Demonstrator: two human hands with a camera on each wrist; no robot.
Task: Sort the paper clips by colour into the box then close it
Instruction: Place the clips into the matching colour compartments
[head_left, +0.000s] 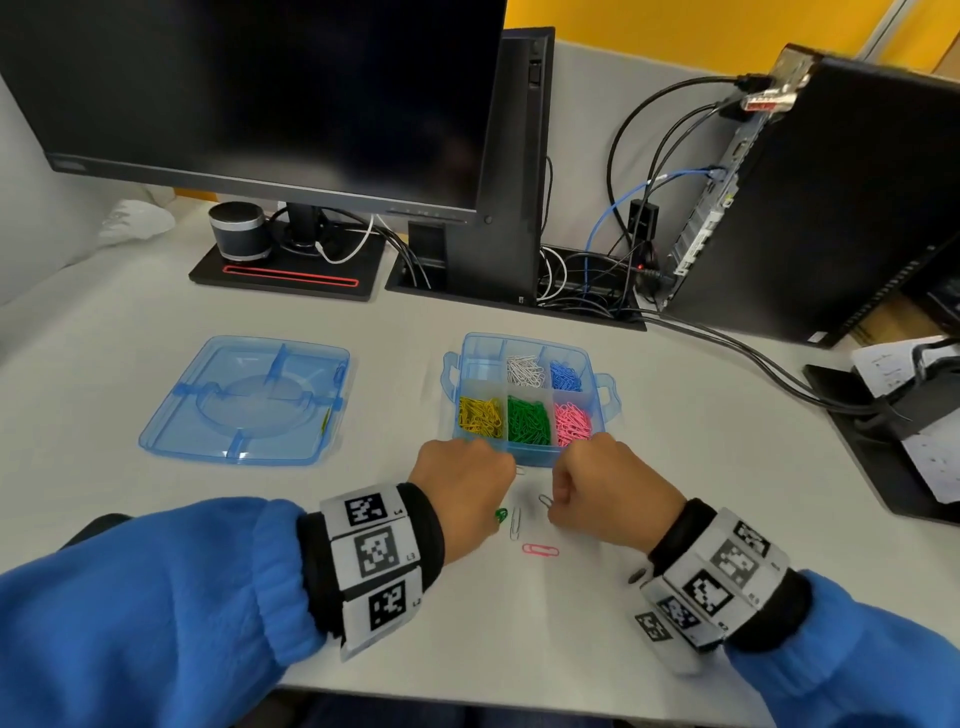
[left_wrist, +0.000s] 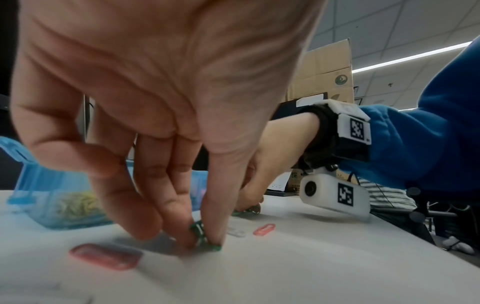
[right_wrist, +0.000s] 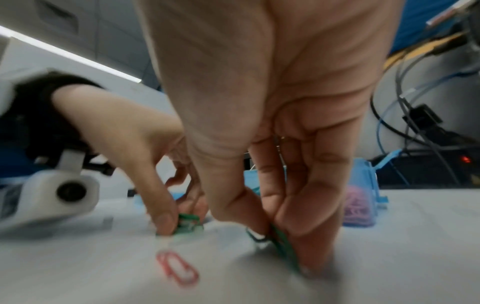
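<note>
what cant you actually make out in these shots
- Head view: both fists hide the fingers, so neither grip shows there; the left hand covers most of its green clip.
- Right wrist view: motion blur smears the green clips in the right hand; their number is unclear.
- Box: its back-left compartment's contents are unreadable.

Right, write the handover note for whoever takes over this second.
Left hand pinches a green clip on the desk; right hand pinches another green clip.
Box open, with yellow, green, pink, white and blue clips sorted inside; lid lies to its left.
Left: both green clips, the loose pink clip and white clip, then the lid.
</note>
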